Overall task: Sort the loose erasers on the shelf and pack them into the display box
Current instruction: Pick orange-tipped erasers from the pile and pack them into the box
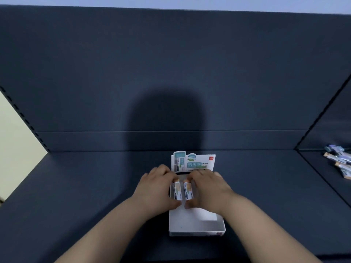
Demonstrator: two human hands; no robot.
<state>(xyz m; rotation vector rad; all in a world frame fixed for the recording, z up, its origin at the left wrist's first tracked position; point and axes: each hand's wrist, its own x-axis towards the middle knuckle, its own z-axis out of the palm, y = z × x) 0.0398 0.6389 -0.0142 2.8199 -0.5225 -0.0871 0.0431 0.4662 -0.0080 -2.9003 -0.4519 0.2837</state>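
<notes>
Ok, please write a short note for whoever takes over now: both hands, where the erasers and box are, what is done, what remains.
Hands: the left hand grips one eraser, the right hand grips a second eraser, side by side over the back of the display box, just before its header card.
Done: nothing visibly packed; the box front is bare.
Left: set both in, then probably the loose packets on the shelf at far right.

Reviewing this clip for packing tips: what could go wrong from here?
1. The left hand and right hand each pinch a wrapped eraser. The left eraser and right eraser are side by side with little gap at the back of the display box, so they may knock together and settle crooked.
2. The fingers reach close to the upright header card, which could get bent back.
</notes>
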